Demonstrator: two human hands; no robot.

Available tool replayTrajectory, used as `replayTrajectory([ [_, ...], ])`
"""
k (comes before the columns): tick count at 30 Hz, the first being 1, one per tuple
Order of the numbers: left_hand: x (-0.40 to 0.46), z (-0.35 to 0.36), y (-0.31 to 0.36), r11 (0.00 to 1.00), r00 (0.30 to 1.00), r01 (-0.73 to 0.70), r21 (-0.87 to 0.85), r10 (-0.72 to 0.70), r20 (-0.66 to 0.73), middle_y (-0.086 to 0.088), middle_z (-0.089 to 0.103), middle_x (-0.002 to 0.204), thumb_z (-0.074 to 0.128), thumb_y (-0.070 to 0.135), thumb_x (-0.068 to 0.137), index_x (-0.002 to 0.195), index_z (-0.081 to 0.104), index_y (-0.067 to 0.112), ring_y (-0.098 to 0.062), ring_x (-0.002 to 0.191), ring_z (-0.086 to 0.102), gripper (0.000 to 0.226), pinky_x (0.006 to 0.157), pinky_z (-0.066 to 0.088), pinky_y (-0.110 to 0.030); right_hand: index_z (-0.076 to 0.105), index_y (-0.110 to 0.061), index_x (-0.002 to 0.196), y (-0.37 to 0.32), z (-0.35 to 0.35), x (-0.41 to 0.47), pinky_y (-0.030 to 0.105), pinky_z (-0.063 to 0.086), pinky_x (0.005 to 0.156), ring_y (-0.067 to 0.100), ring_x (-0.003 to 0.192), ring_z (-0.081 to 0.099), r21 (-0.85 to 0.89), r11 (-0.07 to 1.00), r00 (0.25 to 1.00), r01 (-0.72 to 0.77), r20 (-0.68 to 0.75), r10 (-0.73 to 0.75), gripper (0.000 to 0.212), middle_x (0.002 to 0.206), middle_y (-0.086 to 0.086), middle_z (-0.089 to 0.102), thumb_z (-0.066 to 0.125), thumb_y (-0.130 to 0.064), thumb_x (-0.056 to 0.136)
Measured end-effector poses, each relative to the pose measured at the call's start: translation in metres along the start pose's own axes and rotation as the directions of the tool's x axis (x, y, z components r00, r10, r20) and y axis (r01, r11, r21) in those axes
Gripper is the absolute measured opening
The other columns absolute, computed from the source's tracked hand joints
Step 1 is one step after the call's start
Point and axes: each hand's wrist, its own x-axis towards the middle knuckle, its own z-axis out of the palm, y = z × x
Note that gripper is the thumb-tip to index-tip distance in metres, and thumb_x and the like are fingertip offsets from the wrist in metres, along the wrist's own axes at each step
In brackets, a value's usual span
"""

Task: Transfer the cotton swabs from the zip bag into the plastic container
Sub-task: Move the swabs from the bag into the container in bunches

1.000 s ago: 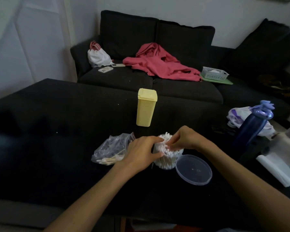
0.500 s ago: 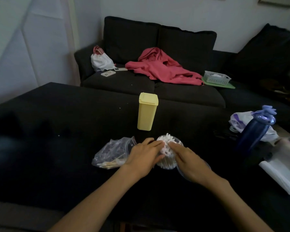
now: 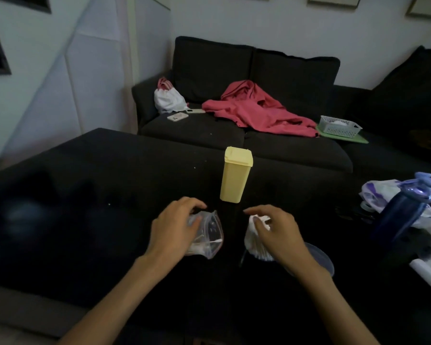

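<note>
Resting surface: a black table, a dark sofa behind it against a pale wall.
Left hand: fingers curled over the zip bag, gripping it on the table.
Right hand: fingers loosely bent over the plastic container packed with cotton swabs; whether it grips, I cannot tell.
Lid: clear, flat, partly under the right wrist.
Nearby: yellow box upright just beyond both hands; blue bottle at right.
Sofa: red garment, white bag, basket.
</note>
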Motion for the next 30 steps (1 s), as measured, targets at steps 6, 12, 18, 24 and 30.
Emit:
replayTrajectory([
  [6,-0.007,-0.018,-0.032,0.985,0.983,0.152,0.08,-0.159,0.092,0.018,0.059,0.098,0.067,0.041,0.084,0.097,0.061,0.036,0.002,0.086,0.055,0.015,0.061,0.04,-0.015,0.068,-0.024,0.113,-0.012,0.051,0.007,0.015,0.048,0.08,-0.004,0.088,0.059,0.079,0.995,0.98,0.067,0.181,-0.08,0.024,0.107,-0.01,0.069,0.055,-0.018,0.093],
  [12,-0.008,-0.002,-0.045,0.947,0.925,0.069,0.314,-0.178,0.335,0.01,0.056,0.118,0.064,0.043,0.085,0.122,0.055,0.033,-0.008,0.106,0.055,0.039,0.076,0.039,-0.022,0.067,-0.024,0.114,-0.007,0.076,0.008,0.025,0.047,0.086,0.009,0.103,0.056,-0.121,0.989,0.949,0.089,0.311,-0.047,0.025,0.112,-0.006,0.062,0.053,-0.022,0.093],
  [18,-0.004,0.006,-0.047,0.926,0.906,-0.008,0.377,-0.153,0.394,0.007,0.059,0.112,0.065,0.045,0.084,0.112,0.062,0.032,-0.013,0.102,0.057,0.031,0.074,0.041,-0.026,0.075,-0.022,0.086,-0.002,0.072,0.009,0.033,0.052,0.077,0.018,0.091,0.064,-0.209,0.978,0.929,-0.016,0.359,0.091,0.011,0.095,0.0,0.07,0.064,-0.024,0.083],
  [24,-0.007,0.007,-0.043,0.927,0.89,-0.081,0.367,-0.099,0.445,0.008,0.058,0.11,0.064,0.044,0.084,0.104,0.065,0.034,-0.014,0.101,0.057,0.023,0.077,0.043,-0.028,0.071,-0.025,0.088,-0.004,0.064,0.004,0.036,0.052,0.075,0.017,0.09,0.063,-0.227,0.973,0.944,0.043,0.328,0.035,0.009,0.093,-0.002,0.069,0.063,-0.029,0.085],
  [30,-0.011,0.011,-0.041,0.945,0.919,-0.099,0.312,-0.034,0.393,0.011,0.061,0.106,0.065,0.039,0.085,0.102,0.065,0.033,-0.011,0.099,0.06,0.019,0.077,0.044,-0.026,0.075,-0.022,0.085,-0.009,0.064,0.002,0.036,0.053,0.076,0.015,0.087,0.065,-0.163,0.98,0.932,0.11,0.36,-0.045,0.009,0.089,-0.005,0.072,0.066,-0.022,0.083],
])
